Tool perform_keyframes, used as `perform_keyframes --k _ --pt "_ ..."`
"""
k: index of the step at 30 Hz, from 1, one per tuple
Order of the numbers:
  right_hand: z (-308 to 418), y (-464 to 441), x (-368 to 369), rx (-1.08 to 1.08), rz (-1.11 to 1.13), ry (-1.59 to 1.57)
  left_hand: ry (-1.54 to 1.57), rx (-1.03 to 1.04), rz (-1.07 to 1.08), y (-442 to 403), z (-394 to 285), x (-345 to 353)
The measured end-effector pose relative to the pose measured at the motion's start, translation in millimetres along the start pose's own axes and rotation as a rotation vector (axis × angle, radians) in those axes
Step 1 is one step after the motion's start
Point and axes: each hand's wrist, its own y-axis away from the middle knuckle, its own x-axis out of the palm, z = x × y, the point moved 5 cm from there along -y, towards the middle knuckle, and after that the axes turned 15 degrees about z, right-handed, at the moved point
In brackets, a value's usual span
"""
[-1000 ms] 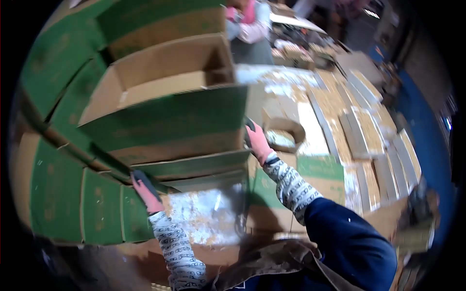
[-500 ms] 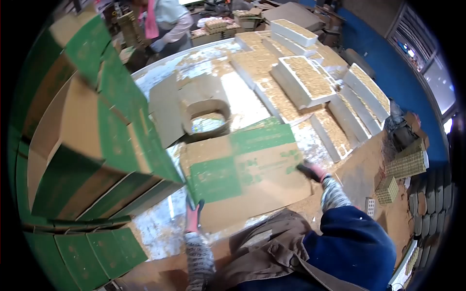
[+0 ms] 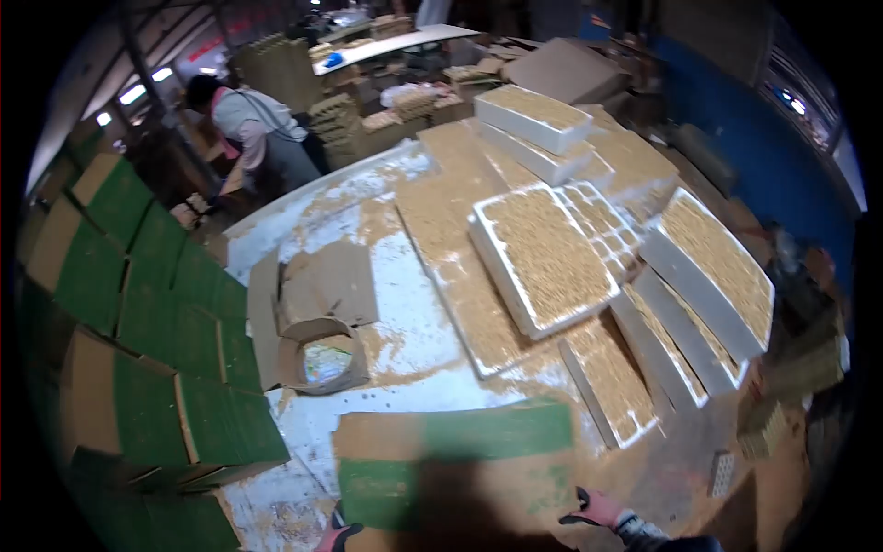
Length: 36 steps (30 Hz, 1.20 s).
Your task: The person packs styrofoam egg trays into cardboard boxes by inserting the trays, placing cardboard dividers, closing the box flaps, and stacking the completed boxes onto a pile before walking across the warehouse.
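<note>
A flattened cardboard box (image 3: 497, 432) with green printed bands lies at the bottom centre, and a dark shadow falls across it. At its left edge my left hand (image 3: 338, 535), in a pink glove with dark fingertips, is gripping the side; much of this hand is cut off by the frame. My right hand (image 3: 596, 509), gloved the same way, holds the opposite edge with thumb and fingers bent. Beyond the cardboard stands a small open carton (image 3: 354, 368) with its flaps spread and some printed material inside.
Green-and-brown cartons (image 3: 216, 414) are stacked along the left. White foam trays (image 3: 543, 262) filled with tan grains sit on the right of the grain-strewn white table (image 3: 405, 304). Another person (image 3: 262, 138) bends over beyond the far left edge. A blue wall (image 3: 736, 138) runs at right.
My view has tilted upward, so the cardboard and both hands appear lower in the frame. More of the room and the other person now shows. Both hands remain at the cardboard's sides.
</note>
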Motion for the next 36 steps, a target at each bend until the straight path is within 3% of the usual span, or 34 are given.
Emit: perform_keyframes --k 1,2,3,4,5,8,9,13,16,17,19,21,23,27,29,30,32,33,34,35,36 --pt "11 10 -12 -0.086 -0.061 -0.142 -0.007 0.031 0.025 -5 1 14" --pt "7 3 -24 -0.025 -0.13 -0.197 -0.023 0.063 0.05 -12 4 28" --pt "1 3 -36 0.045 -0.211 -0.252 -0.13 0.129 0.012 -20 16 33" --pt "39 23 -53 0.189 -0.33 -0.267 -0.214 0.163 0.006 -30 53 20" --pt "77 44 -69 0.329 -0.447 -0.298 -0.295 0.138 -0.014 -29 47 38" --pt "29 9 -83 0.418 -0.441 0.13 -0.559 0.102 -0.063 -16 11 83" --pt "33 15 -79 0.379 -0.558 0.278 -0.65 0.112 -0.081 -7 -1 95" --pt "48 19 -81 0.289 -0.254 0.076 -0.911 0.327 -0.193 40 -70 143" --pt "112 39 -77 -0.469 -0.132 0.626 -1.311 0.135 0.083 74 -127 158" --pt "129 35 -80 -0.444 -0.118 0.392 -1.687 0.102 0.141 92 -162 182" --pt "174 33 -90 -0.462 -0.109 -0.018 -1.808 0.095 0.23 88 -178 179" --pt "174 23 -103 -0.45 -0.211 -0.19 -1.843 0.082 0.326 76 -162 158" --pt "193 37 -114 -0.163 -0.345 0.138 -1.88 0.187 0.332 81 -154 147" --pt "26 -8 -87 0.22 -0.492 0.501 -1.959 0.223 0.213 85 -140 146" --pt "58 1 -62 0.22 -0.377 0.505 -2.011 0.243 -0.011 79 -129 141" --pt "71 12 -57 0.209 -0.323 0.542 -2.016 0.309 -0.004 71 -116 130" --pt "104 53 -87 0.161 -0.241 0.735 -2.029 0.428 0.064 91 -161 124" --pt "119 81 -116 0.174 -0.355 0.835 -1.955 0.309 0.186 104 -191 128" --pt "139 111 -143 0.195 -0.543 0.786 -1.884 0.199 0.3 125 -233 145" --pt "176 149 -155 0.16 -0.806 0.324 -1.813 0.093 0.413 142 -259 160" --pt "214 165 -154 -0.387 -0.785 -0.288 -1.888 0.112 0.548 156 -270 174"
